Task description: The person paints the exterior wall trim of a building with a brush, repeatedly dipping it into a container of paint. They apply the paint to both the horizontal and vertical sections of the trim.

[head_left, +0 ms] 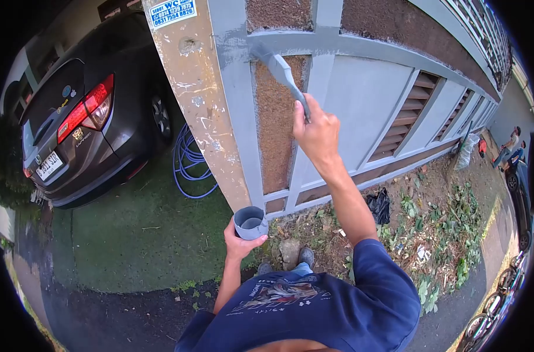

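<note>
My right hand (317, 130) is closed around the handle of a paintbrush (280, 70), raised in front of me. The grey-coated bristles meet the grey frame (325, 44) of the wall, near the upper corner of a rough brown panel (274, 126). Darker grey paint marks the frame to the left of the bristles. Lower down, my left hand (238, 242) grips a grey paint cup (250, 223) from its side and below. Some grey paint shows at the bottom of the cup, and smears coat its wall.
A worn tan post (199, 100) edges the wall on the left. Beyond it are a dark car (82, 111) and a coiled blue hose (191, 161). By my shoes lies a stone (290, 252). A black plastic bag (379, 206) and cut leaves (455, 229) lie right. Two people (509, 151) are farther off.
</note>
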A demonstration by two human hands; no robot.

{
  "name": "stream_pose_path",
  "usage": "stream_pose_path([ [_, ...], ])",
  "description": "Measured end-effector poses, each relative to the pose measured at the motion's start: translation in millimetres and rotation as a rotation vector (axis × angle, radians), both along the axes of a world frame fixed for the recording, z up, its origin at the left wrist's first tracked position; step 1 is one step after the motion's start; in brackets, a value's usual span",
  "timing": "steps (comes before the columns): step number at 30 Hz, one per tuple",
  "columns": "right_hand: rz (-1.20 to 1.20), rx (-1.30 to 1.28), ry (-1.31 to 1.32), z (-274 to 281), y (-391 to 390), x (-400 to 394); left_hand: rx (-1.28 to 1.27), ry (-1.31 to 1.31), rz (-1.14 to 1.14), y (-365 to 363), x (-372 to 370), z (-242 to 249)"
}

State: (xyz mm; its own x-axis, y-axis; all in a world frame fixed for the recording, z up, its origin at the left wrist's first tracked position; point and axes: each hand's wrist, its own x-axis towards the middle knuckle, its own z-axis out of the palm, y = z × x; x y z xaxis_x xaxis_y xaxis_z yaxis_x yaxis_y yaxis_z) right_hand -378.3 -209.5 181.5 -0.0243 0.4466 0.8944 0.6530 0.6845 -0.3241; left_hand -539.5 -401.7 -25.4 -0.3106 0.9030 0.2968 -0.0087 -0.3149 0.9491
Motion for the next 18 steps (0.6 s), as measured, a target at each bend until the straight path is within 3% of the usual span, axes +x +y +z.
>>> stream_pose_path([
  [5,-0.237,0.103,0.024,-3,43,87,-0.009,-0.01,-0.018,7,-3,-10],
  [8,-0.345,0.019,0.073,4,43,107,-0.017,-0.02,-0.03,11,-1,-9],
  [12,-0.248,0.037,0.0,-8,40,68,-0.026,-0.028,-0.048,16,2,-9],
  [18,0.088,0.008,0.038,-22,11,-11,-0.024,-0.043,-0.022,20,4,-9],
])
